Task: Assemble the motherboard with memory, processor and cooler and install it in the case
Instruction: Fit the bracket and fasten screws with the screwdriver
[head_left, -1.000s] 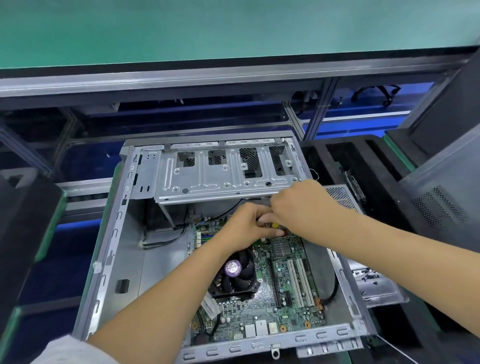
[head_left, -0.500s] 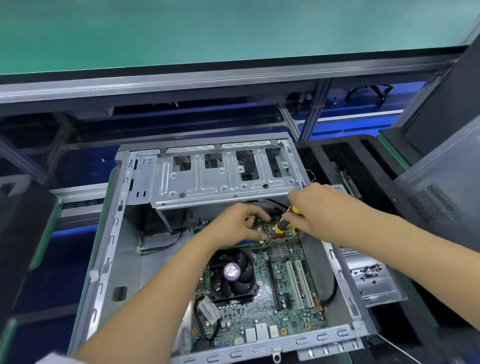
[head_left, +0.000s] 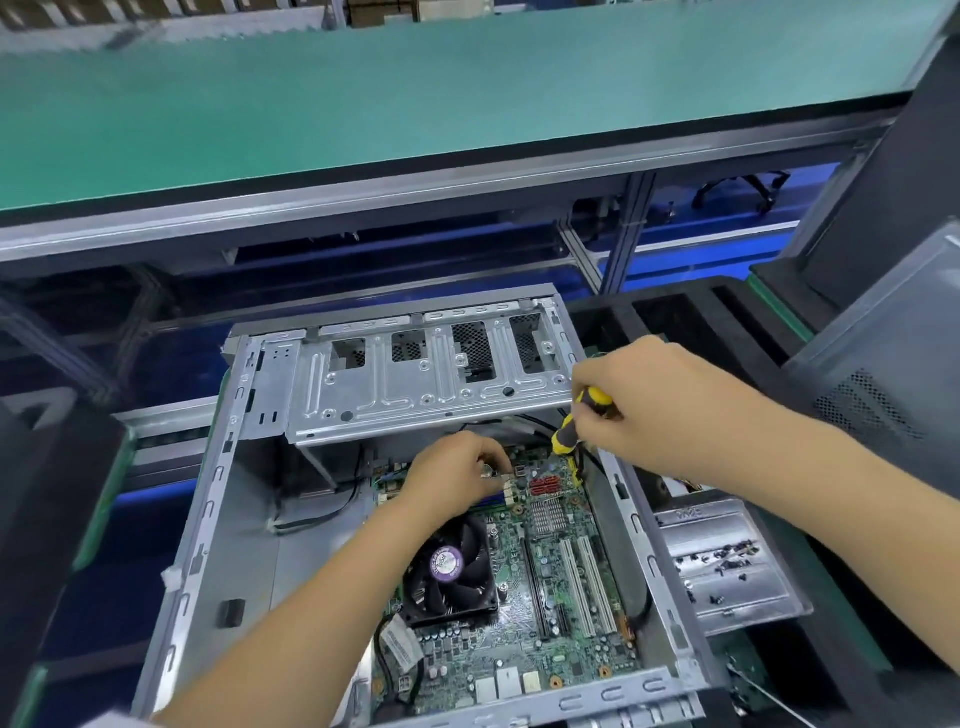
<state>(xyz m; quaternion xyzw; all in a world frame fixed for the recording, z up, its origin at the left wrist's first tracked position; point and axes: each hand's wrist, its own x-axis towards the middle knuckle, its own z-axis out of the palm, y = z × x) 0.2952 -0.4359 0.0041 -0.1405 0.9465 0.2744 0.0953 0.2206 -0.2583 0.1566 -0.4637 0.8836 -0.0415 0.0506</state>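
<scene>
The green printed-circuit motherboard (head_left: 550, 587), already carrying its black finned cooler with the purple-labelled fan (head_left: 451, 571), lies flat inside the open grey sheet-metal computer case (head_left: 208, 519), so the step in hand looks like screwing the board down at its far edge, below the perforated silver drive cage (head_left: 431, 379). The right hand (head_left: 670, 410) grips a yellow-and-black-handled screwdriver (head_left: 574, 421), tilted with its tip pointing down towards the board's far right corner; whether the tip sits in a screw cannot be told. The left hand (head_left: 460, 480) has curled fingers pinching something small and pale at the board's far edge, probably a screw or connector, though it is too small to tell. To the right of the case a silver metal tray (head_left: 727, 561) holds loose dark screws. The next move probably calls for seating the tip squarely and turning without slipping onto the nearby red connectors (head_left: 548, 487). Compared with a second ago, the two hands have drawn apart, the right lifting so the screwdriver handle now shows clear of the left.
</scene>
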